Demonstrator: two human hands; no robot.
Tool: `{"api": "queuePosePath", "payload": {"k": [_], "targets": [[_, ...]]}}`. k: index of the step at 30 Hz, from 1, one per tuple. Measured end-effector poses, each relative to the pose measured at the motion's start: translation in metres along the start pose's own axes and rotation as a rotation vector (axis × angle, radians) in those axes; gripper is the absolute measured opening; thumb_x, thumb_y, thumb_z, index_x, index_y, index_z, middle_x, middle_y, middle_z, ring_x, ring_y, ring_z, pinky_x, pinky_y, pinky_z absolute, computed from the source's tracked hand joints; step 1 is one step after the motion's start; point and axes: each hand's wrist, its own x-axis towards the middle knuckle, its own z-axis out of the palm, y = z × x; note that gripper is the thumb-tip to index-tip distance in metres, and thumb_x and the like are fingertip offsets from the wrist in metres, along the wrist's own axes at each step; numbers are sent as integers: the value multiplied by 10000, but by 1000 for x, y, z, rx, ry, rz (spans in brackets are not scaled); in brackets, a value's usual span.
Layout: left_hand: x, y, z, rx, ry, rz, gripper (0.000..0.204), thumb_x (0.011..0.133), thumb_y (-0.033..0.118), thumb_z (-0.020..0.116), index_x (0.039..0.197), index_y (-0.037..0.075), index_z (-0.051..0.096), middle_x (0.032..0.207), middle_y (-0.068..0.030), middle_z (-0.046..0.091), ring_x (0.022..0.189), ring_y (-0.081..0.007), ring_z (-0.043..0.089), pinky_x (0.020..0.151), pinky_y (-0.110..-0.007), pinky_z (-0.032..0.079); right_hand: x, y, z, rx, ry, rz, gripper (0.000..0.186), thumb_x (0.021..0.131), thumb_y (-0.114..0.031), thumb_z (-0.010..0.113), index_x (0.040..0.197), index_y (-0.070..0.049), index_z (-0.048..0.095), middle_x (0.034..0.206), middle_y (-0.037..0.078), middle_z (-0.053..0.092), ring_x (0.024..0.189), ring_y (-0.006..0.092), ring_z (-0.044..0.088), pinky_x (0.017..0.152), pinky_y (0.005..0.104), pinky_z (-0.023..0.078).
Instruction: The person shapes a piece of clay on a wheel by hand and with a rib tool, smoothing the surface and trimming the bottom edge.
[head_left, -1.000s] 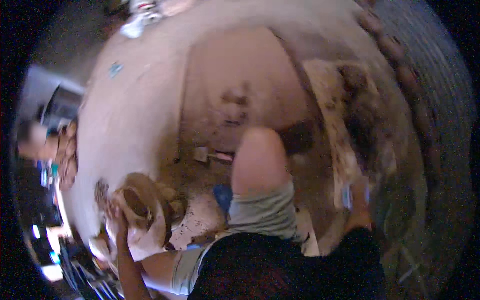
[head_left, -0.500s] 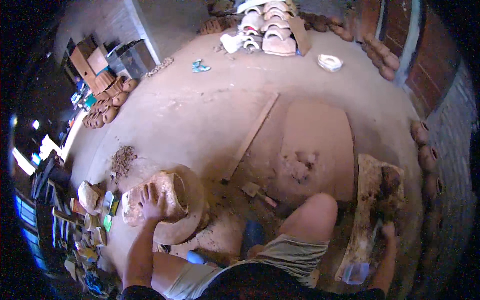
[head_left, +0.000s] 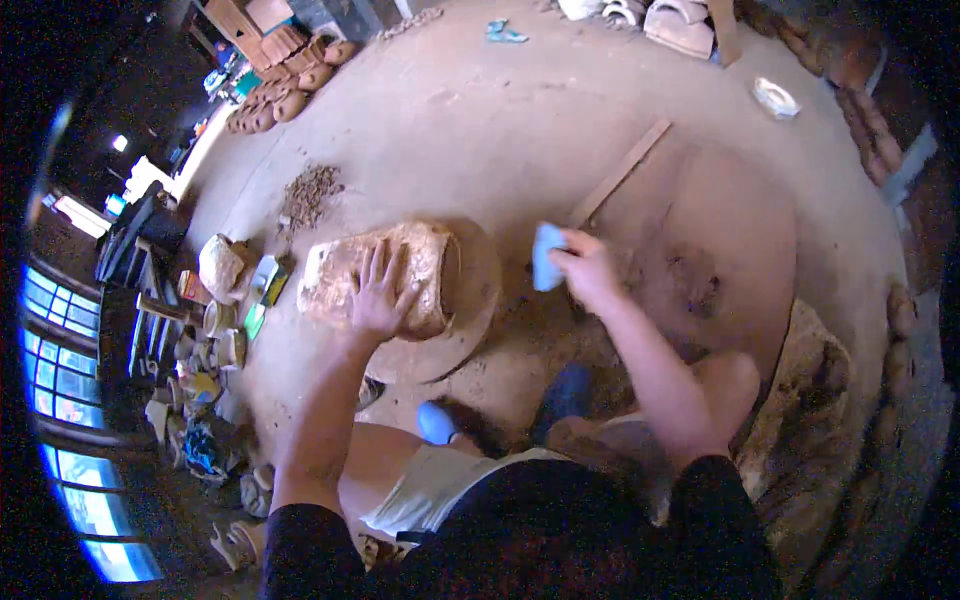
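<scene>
My left hand (head_left: pixel 382 290) lies with fingers spread on a mottled pale, block-like mould (head_left: pixel 425 262), which rests on a round, dusty turntable (head_left: pixel 470 320). My right hand (head_left: pixel 590 270) grips a thin light-blue scraper (head_left: pixel 548 255), held in the air just right of the block. A long wooden slat (head_left: pixel 630 165) lies on the floor beyond it. To the right is a dusty board (head_left: pixel 740 220) with clumps of clay on it.
Clay pots (head_left: pixel 285 100) stand at the back left, curved pale moulds (head_left: pixel 680 30) at the back. A pale lump (head_left: pixel 222 268), containers and tools crowd my left side, with crumbled clay (head_left: pixel 310 195) on the floor. Pots (head_left: pixel 870 130) line the right wall.
My right hand has risen from the long slab at my right toward the block, now gripping the blue scraper. My left hand stays on the block. The view has swung round.
</scene>
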Motion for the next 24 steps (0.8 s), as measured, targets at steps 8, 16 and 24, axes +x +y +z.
{"api": "queuePosePath", "payload": {"k": [8, 16, 24], "targets": [[-3, -8, 10, -41, 37, 2, 828, 947, 679, 515, 1633, 263, 309, 1710, -122, 211, 1578, -364, 157, 1218, -672, 128, 6, 13, 155, -226, 164, -77, 231, 940, -105, 648, 1148, -53, 733, 1060, 184, 739, 976, 301, 706, 895, 384, 538], [12, 7, 10, -75, 85, 21, 836, 930, 680, 532, 1619, 246, 345, 1699, -116, 242, 1567, -369, 191, 1206, -681, 150, 39, 44, 173, -97, 227, -149, 209, 965, -43, 625, 1148, -9, 720, 1104, 178, 744, 1036, 277, 711, 946, 374, 532], [8, -3, 14, -40, 99, -66, 839, 918, 698, 530, 1611, 255, 367, 1701, -99, 246, 1565, -363, 200, 1206, -685, 146, -17, 20, 171, -163, 60, -176, 209, 967, -34, 630, 1153, 11, 712, 1104, 189, 734, 1018, 284, 707, 901, 366, 543]]}}
